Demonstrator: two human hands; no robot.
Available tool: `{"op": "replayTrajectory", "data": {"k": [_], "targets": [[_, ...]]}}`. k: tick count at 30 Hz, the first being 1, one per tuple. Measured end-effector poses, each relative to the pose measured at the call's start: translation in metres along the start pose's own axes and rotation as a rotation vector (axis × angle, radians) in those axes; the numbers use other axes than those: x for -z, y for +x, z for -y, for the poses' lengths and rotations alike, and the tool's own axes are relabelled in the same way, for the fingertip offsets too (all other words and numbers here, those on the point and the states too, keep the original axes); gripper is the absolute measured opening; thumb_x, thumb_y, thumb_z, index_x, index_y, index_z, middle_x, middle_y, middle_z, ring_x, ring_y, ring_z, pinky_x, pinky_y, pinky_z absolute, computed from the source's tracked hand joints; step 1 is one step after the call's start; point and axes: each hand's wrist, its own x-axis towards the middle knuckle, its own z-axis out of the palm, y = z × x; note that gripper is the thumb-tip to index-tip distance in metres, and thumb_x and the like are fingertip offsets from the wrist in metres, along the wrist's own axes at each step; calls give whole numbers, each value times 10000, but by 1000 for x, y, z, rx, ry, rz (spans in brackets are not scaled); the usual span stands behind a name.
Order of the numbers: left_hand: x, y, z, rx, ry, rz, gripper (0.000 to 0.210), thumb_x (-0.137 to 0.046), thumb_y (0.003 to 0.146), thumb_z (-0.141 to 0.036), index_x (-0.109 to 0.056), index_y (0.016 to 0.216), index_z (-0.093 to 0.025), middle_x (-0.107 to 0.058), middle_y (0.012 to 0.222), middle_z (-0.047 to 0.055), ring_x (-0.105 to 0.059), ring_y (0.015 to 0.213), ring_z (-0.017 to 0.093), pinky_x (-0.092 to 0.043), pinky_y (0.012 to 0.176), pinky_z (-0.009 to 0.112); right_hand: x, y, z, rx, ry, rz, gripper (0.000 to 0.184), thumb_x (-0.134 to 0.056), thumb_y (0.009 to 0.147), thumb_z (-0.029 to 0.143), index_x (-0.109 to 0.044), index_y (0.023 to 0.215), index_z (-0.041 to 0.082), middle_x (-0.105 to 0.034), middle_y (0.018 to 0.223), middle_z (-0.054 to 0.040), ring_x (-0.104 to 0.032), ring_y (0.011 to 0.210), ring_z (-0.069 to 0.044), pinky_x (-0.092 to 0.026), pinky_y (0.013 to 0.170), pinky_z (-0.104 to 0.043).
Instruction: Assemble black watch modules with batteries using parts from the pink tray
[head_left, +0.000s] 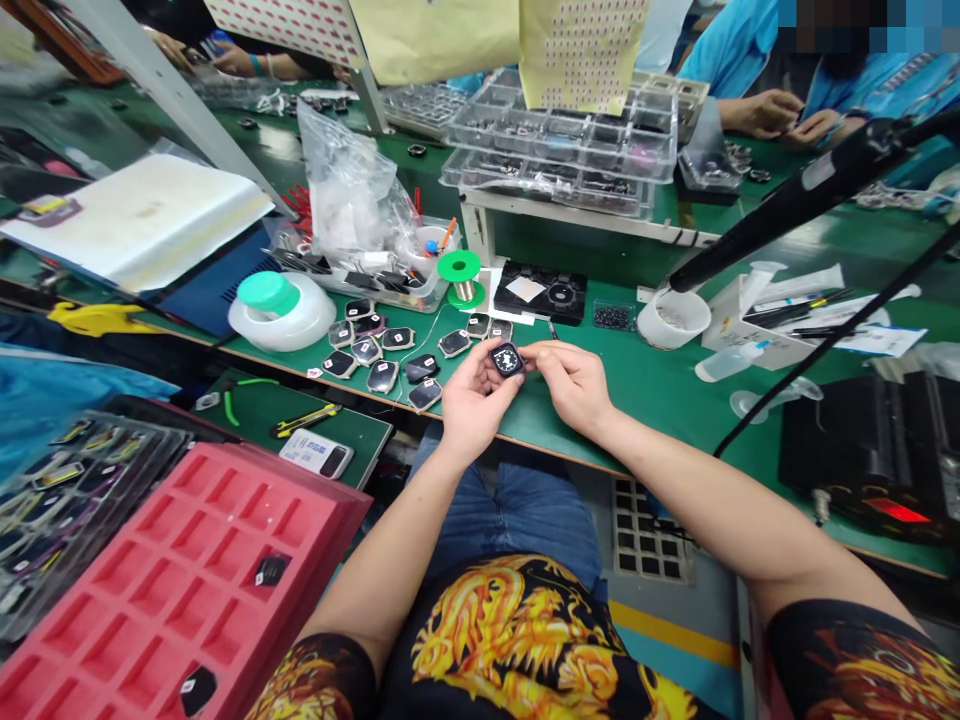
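A small square smartwatch (pixel 507 360) without a strap, its dial lit, is gripped between the fingers and thumb of my left hand (pixel 476 395). My right hand (pixel 574 380) pinches the right edge of the watch with its thumb and forefinger; the other fingers are curled in. Both hands are above the front edge of the green bench (pixel 637 410). Just left of them lie several more watch cases (pixel 382 376) with dark screens, most bearing small white labels. A black device plate (pixel 540 292) lies behind my hands.
A solder wire spool (pixel 460 278), a white bottle with green cap (pixel 281 310) and a white cup (pixel 673 320) stand on the bench. A soldering iron handle (pixel 795 205) slants in from the right. Left below is a red foam tray (pixel 187 570). Co-workers' hands (pixel 787 118) are across the bench.
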Motion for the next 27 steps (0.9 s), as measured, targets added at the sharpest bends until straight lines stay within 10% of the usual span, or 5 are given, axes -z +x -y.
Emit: {"op": "replayTrajectory", "data": {"k": [27], "targets": [[0, -1, -2, 11, 42, -8, 580, -916, 821, -284, -701, 1359, -248, -728, 1008, 32, -654, 808, 129, -571, 715, 246, 2, 2, 3, 73, -44, -23, 351, -574, 1124, 468, -846, 1065, 255, -823, 1065, -64, -767, 1016, -223, -639, 954, -428]]}}
